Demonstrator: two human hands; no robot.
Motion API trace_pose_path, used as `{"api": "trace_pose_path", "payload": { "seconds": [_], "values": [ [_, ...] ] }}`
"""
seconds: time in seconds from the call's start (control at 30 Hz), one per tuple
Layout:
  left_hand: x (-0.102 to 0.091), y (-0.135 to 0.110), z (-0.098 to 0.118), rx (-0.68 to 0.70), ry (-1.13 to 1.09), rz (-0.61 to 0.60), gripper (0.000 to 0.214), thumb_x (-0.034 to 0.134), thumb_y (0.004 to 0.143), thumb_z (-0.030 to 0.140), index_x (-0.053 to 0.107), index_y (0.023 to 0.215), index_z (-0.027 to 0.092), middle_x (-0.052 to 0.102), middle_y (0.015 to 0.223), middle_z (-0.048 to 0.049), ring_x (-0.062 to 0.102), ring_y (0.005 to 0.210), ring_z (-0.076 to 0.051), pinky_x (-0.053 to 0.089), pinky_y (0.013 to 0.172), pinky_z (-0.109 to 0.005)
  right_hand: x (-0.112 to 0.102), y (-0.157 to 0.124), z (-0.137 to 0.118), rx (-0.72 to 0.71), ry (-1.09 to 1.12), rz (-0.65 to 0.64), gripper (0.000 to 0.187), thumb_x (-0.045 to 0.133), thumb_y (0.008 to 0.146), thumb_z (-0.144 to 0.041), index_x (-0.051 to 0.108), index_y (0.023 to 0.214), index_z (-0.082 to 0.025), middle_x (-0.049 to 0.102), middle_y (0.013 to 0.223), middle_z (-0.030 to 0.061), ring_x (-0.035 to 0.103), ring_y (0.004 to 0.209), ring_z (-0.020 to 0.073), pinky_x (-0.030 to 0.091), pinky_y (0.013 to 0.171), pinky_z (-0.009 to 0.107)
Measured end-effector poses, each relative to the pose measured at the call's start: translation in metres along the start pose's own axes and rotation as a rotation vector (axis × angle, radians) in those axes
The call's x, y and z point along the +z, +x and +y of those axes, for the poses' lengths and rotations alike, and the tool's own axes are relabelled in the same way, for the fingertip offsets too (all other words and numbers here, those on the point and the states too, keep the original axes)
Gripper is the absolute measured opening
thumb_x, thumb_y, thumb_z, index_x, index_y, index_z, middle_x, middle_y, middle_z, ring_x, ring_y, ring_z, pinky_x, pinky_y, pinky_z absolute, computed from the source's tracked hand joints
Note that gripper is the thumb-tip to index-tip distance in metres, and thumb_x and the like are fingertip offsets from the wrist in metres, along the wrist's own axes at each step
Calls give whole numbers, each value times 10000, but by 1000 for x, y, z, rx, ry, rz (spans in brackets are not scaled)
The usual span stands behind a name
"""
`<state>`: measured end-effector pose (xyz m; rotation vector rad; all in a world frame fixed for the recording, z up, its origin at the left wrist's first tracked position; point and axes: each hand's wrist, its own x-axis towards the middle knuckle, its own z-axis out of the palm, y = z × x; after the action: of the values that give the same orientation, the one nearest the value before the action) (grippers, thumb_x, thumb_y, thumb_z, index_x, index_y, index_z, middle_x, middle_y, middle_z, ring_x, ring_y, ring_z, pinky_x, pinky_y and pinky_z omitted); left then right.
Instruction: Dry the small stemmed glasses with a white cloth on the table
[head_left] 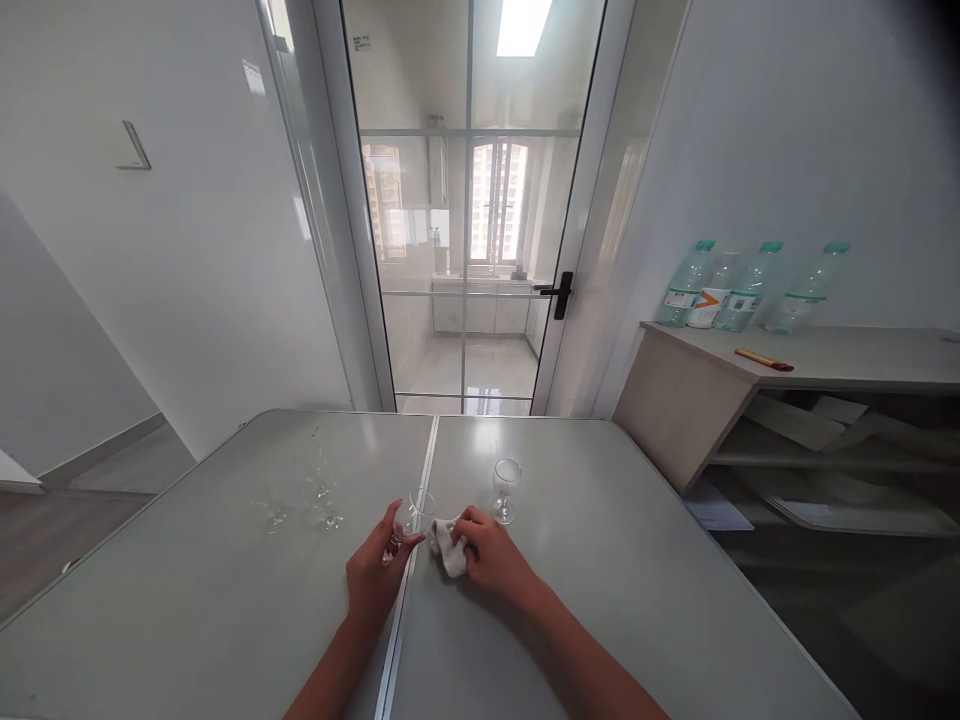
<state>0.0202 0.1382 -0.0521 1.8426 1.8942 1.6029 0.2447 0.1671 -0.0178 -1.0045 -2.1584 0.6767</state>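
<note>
My left hand [379, 562] is closed round a clear stemmed glass [417, 514], held tilted over the seam of the table. Bunched in the fingers of my right hand [487, 550] is a white cloth [449, 550], close to the right side of that glass. Another stemmed glass [507, 482] stands upright just beyond my right hand. To the left, several more clear glasses [328, 516] are on the table; their outlines are faint, so I cannot tell exactly how each one rests.
The grey table [225, 620] has a metal strip down its middle. At the right, a shelf unit [690, 400] carries several plastic bottles [740, 292] and a yellow-red stick-like object [763, 360]. A glass door [465, 230] with a black handle [561, 294] stands behind the table.
</note>
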Motion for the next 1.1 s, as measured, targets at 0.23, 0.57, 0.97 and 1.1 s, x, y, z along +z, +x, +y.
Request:
{"api": "trace_pose_path", "payload": {
  "seconds": [0.23, 0.57, 0.97, 1.1],
  "values": [
    [1, -1, 4, 58, -44, -129, 568, 720, 860, 513, 647, 1356, 246, 707, 825, 10, 607, 634, -122, 510, 680, -215, -10, 8, 4, 70, 245, 221, 246, 513, 728, -47, 682, 824, -197, 608, 953, 40, 576, 788, 159, 433, 669, 248],
    [-1, -4, 5, 144, -42, -207, 550, 707, 884, 463, 623, 1386, 254, 679, 804, 23, 544, 600, -98, 487, 666, -193, -13, 7, 3, 377, 831, 589, 146, 553, 914, -355, 567, 978, -225, 590, 858, -15, 538, 775, 148, 456, 698, 236],
    [-1, -4, 4, 330, 125, -238, 475, 635, 947, 397, 628, 1391, 230, 655, 732, 34, 526, 543, -82, 441, 616, -185, -13, 3, -17, 97, 744, 208, 265, 678, 862, -332, 650, 1091, -201, 674, 1031, 62, 608, 952, 232, 481, 873, 355],
    [-1, -6, 0, 377, 102, -219, 455, 582, 972, 269, 576, 1424, 215, 681, 792, 28, 537, 552, -76, 443, 620, -178, -23, -4, -21, -156, 470, -23, 355, 592, 897, -226, 533, 1246, -210, 644, 1016, 49, 581, 881, 198, 474, 847, 340]
  ]
}}
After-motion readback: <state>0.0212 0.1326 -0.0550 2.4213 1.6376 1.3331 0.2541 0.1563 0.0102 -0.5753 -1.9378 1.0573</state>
